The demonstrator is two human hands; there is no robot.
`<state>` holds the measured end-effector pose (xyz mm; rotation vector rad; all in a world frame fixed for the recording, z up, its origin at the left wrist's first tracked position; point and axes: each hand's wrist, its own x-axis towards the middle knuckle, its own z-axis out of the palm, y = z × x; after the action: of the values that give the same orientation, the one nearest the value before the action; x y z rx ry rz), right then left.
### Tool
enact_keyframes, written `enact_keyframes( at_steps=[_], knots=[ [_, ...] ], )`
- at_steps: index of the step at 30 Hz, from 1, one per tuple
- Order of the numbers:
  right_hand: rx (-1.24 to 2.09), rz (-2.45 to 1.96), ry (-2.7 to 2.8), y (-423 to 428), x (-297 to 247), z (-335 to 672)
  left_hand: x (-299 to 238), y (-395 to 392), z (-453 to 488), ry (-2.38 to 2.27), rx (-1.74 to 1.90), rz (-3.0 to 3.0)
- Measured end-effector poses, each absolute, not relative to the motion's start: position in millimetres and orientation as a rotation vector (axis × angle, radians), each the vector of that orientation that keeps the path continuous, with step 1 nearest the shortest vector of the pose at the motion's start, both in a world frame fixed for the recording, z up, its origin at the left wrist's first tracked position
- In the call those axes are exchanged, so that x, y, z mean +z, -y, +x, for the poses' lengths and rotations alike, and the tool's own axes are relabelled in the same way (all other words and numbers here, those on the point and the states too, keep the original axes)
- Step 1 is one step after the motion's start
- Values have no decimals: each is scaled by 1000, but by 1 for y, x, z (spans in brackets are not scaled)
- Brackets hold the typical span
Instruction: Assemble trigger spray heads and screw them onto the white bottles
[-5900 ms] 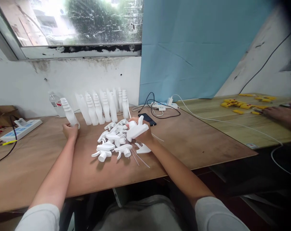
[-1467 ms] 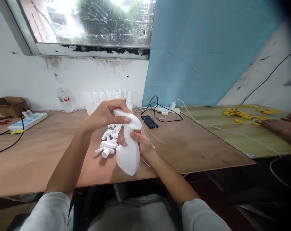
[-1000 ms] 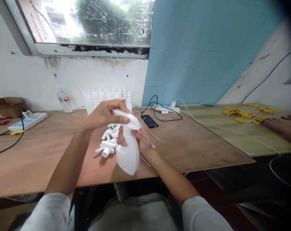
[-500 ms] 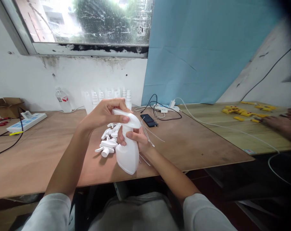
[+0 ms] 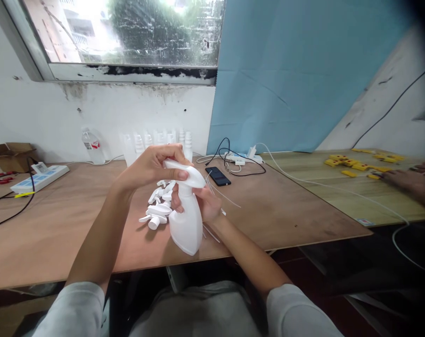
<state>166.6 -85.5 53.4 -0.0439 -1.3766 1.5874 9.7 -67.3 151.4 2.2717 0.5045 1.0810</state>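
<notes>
I hold a white plastic spray bottle (image 5: 187, 224) upright above the near edge of the wooden table (image 5: 57, 234). My left hand (image 5: 152, 164) is closed over the white trigger spray head (image 5: 184, 171) seated on the bottle's neck. My right hand (image 5: 205, 203) is wrapped round the neck just under the head. Behind the bottle lies a pile of loose white trigger heads (image 5: 158, 208) with thin dip tubes. A row of empty white bottles (image 5: 156, 142) stands by the wall.
A black phone (image 5: 217, 176) and tangled cables with a power strip (image 5: 238, 159) lie behind my hands. Another power strip (image 5: 38, 177), a cardboard box (image 5: 10, 155) and a water bottle (image 5: 92, 146) sit left. Another person's hand (image 5: 409, 180) works among yellow parts (image 5: 353, 164) at the right.
Earlier my left hand held a bottle on the table and my right a trigger head; now both grip one bottle with its head. Over the last second my right fingers shifted slightly on the neck.
</notes>
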Motion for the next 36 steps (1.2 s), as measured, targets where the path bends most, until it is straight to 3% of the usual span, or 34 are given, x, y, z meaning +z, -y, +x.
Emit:
enact_keyframes(
  at_steps=[36],
  knots=[
    [1672,6,1382,83,50,168,153,72,7,-535,1024,2278]
  ],
)
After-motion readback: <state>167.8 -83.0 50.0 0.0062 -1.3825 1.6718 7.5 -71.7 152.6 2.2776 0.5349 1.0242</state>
